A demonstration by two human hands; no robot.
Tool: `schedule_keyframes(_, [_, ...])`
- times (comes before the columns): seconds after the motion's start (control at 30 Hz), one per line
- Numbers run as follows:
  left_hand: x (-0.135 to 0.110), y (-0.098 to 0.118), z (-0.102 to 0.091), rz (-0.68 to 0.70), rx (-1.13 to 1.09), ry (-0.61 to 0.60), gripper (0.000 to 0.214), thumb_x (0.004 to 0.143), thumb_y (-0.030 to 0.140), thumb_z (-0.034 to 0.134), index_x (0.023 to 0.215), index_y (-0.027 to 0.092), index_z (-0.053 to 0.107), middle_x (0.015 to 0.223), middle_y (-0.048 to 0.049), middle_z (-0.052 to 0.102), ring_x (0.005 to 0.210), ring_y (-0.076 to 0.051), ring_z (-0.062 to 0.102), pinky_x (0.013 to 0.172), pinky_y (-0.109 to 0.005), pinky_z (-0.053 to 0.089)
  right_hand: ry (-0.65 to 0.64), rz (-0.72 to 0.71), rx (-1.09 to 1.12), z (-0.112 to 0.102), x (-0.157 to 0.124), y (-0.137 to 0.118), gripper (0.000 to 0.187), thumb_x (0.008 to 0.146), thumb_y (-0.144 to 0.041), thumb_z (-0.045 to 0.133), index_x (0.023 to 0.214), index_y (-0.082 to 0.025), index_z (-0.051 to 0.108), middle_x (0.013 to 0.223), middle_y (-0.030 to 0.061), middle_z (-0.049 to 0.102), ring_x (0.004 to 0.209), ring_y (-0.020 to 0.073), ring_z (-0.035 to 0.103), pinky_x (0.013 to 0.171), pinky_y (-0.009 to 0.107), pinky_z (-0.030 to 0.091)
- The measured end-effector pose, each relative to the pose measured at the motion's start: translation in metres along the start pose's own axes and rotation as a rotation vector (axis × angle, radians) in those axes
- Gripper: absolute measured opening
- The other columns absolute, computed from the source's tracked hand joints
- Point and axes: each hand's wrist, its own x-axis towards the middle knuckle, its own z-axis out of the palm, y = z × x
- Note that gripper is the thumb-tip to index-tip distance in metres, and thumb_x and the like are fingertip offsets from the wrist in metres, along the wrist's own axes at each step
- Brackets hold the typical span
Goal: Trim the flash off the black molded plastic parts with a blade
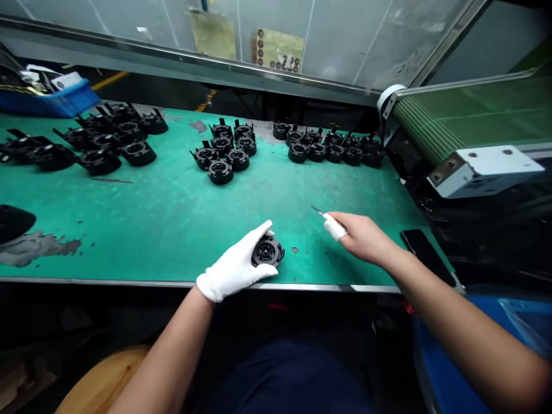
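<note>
My left hand [236, 265], in a white glove, grips a round black plastic part [267, 252] near the front edge of the green mat [172, 213]. My right hand [360, 234] is bare except for a white wrap on one finger. It pinches a thin metal blade [318, 211] that points up and left, a short way right of the part. Both hands hover just over the mat.
Three clusters of the same black round parts lie on the mat: far left [99, 144], middle [224, 154] and right [330, 146]. A blue bin [52, 100] sits at the far left. A green conveyor [470, 118] runs at right. A dark phone [426, 256] lies by the mat's right edge.
</note>
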Motion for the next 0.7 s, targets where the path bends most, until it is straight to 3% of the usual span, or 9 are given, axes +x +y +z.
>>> schedule_keyframes(0.13, [-0.008, 0.008, 0.004, -0.034, -0.025, -0.019, 0.094, 0.081, 0.043, 0.073, 0.156, 0.029, 0.019, 0.158, -0.0080, 0.040, 0.144, -0.029, 0.042, 0.120, -0.046, 0.035, -0.049, -0.228, 0.225, 0.027, -0.029, -0.029, 0.042, 0.100, -0.030, 0.045, 0.141, -0.023, 0.055, 0.134, 0.0064, 0.066, 0.116, 0.0215, 0.064, 0.096, 0.030, 0.049])
schedule_keyframes(0.27, [-0.013, 0.020, 0.023, -0.094, 0.000, 0.168, 0.098, 0.076, 0.054, 0.076, 0.154, 0.025, 0.026, 0.158, -0.0116, 0.038, 0.145, -0.031, 0.039, 0.121, -0.048, 0.034, -0.104, -0.209, 0.253, 0.044, -0.032, -0.037, 0.044, 0.104, -0.038, 0.041, 0.145, -0.029, 0.052, 0.132, 0.0031, 0.068, 0.115, 0.0215, 0.066, 0.096, 0.033, 0.052])
schedule_keyframes(0.43, [-0.007, 0.028, 0.053, -0.105, 0.086, 0.417, 0.092, 0.072, 0.055, 0.079, 0.147, 0.019, 0.038, 0.148, -0.0141, 0.050, 0.137, -0.029, 0.049, 0.116, -0.045, 0.042, -0.182, -0.269, 0.231, 0.044, -0.015, -0.038, 0.042, 0.102, -0.037, 0.042, 0.138, -0.026, 0.061, 0.134, 0.0017, 0.066, 0.118, 0.0231, 0.065, 0.099, 0.033, 0.050])
schedule_keyframes(0.57, [-0.004, 0.025, 0.058, -0.116, 0.126, 0.451, 0.091, 0.072, 0.054, 0.080, 0.145, 0.018, 0.040, 0.142, -0.0137, 0.056, 0.132, -0.028, 0.055, 0.113, -0.043, 0.046, -0.227, -0.322, 0.162, 0.037, -0.005, -0.041, 0.041, 0.101, -0.037, 0.041, 0.134, -0.027, 0.064, 0.128, 0.0020, 0.070, 0.115, 0.0242, 0.066, 0.096, 0.033, 0.050])
schedule_keyframes(0.7, [-0.004, 0.024, 0.057, -0.114, 0.138, 0.450, 0.088, 0.073, 0.053, 0.079, 0.144, 0.017, 0.042, 0.140, -0.0133, 0.058, 0.130, -0.027, 0.056, 0.112, -0.042, 0.046, -0.221, -0.284, 0.064, 0.032, -0.007, -0.048, 0.041, 0.101, -0.036, 0.042, 0.135, -0.028, 0.063, 0.123, 0.0029, 0.073, 0.108, 0.0250, 0.069, 0.084, 0.034, 0.052])
